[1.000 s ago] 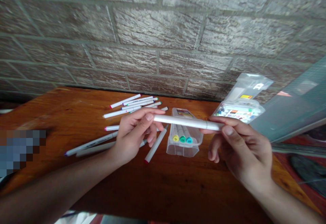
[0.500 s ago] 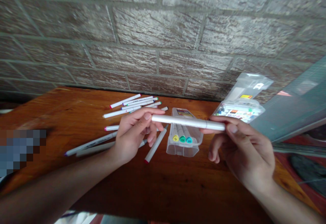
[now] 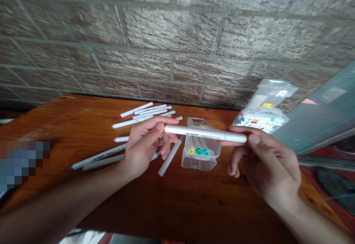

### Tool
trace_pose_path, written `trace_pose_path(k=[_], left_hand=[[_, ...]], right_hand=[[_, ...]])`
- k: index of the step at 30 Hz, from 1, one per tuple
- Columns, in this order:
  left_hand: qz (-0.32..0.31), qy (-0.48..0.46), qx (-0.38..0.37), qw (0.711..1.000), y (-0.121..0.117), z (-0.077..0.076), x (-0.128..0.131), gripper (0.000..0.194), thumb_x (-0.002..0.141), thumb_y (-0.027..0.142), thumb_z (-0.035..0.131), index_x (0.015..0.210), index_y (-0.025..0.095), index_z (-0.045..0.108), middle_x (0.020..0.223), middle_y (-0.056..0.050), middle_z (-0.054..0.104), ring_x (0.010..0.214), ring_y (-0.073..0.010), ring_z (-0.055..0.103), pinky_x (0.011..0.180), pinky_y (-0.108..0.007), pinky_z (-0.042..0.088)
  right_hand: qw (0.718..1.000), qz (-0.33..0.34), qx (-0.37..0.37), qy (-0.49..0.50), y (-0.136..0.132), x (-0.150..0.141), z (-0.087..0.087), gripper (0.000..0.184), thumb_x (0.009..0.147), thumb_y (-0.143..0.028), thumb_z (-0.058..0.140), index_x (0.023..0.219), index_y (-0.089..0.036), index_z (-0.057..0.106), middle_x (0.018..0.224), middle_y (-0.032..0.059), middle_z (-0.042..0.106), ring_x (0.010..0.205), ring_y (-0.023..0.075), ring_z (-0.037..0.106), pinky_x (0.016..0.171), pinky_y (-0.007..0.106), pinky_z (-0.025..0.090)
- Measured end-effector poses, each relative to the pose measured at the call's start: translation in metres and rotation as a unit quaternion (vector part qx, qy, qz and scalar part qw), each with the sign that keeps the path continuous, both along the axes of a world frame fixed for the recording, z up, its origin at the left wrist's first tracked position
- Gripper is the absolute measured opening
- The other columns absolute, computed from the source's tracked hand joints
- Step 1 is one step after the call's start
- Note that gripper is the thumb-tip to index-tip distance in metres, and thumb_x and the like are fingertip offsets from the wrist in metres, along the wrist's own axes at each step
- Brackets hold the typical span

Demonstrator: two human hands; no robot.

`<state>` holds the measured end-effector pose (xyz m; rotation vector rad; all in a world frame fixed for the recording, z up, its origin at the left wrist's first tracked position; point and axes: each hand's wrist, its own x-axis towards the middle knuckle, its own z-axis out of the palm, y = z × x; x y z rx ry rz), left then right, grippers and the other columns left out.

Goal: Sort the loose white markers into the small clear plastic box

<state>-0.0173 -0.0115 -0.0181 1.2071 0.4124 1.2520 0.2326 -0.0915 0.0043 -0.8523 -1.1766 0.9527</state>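
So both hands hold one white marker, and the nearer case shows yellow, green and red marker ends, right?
Not red: in the nearer case, the rightmost end is blue, the head view shows. Left hand and right hand hold one white marker.

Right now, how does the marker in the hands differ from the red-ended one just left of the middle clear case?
The held marker is up between the left hand and right hand; the red-ended marker lies on the table. The held marker runs nearly straight across the view; the red-ended marker slants. Both have white barrels.
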Motion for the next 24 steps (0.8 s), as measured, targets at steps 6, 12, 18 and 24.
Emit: trace_pose_path(k=[6,12,18,24], left_hand=[[-0.002,0.001,0.0,1.0,0.0004,0.0008,-0.001,0.026,0.1,0.036,0.072,0.112,0.014,0.08,0.08,-0.01,0.081,0.046,-0.0103,0.054,0.042,-0.022,0.049],[0.001,0.0,0.003,1.0,-0.0001,0.0007,-0.0007,0.025,0.101,0.036,0.072,0.112,0.014,0.079,0.08,-0.01,0.081,0.046,-0.0106,0.055,0.042,-0.022,0.049],[0.006,0.014,0.006,1.0,-0.0003,0.0006,-0.0001,0.028,0.101,0.039,0.071,0.113,0.014,0.077,0.077,-0.009,0.08,0.046,-0.0116,0.055,0.041,-0.023,0.048],[0.007,0.014,0.012,1.0,-0.0001,0.0012,0.0,0.028,0.102,0.039,0.07,0.113,0.014,0.076,0.077,-0.01,0.081,0.046,-0.0118,0.055,0.042,-0.023,0.048]], right_hand=[[1.0,0.001,0.002,-0.002,0.0015,0.0007,-0.0008,0.024,0.108,-0.035,0.065,0.119,-0.023,0.082,0.095,0.0108,0.087,0.044,0.0165,0.07,0.037,0.027,0.054],[1.0,-0.007,-0.002,-0.013,0.0005,0.0004,-0.002,0.024,0.108,-0.038,0.064,0.119,-0.025,0.082,0.095,0.0097,0.087,0.041,0.0172,0.068,0.035,0.028,0.053],[1.0,-0.01,-0.004,-0.005,-0.0014,-0.0018,0.0,0.022,0.107,-0.035,0.066,0.113,-0.025,0.085,0.097,0.0123,0.088,0.041,0.0182,0.067,0.036,0.029,0.051],[1.0,-0.021,-0.02,-0.002,-0.0011,-0.0031,0.0011,0.022,0.106,-0.038,0.066,0.111,-0.026,0.084,0.097,0.0118,0.088,0.042,0.0185,0.068,0.037,0.029,0.052]])
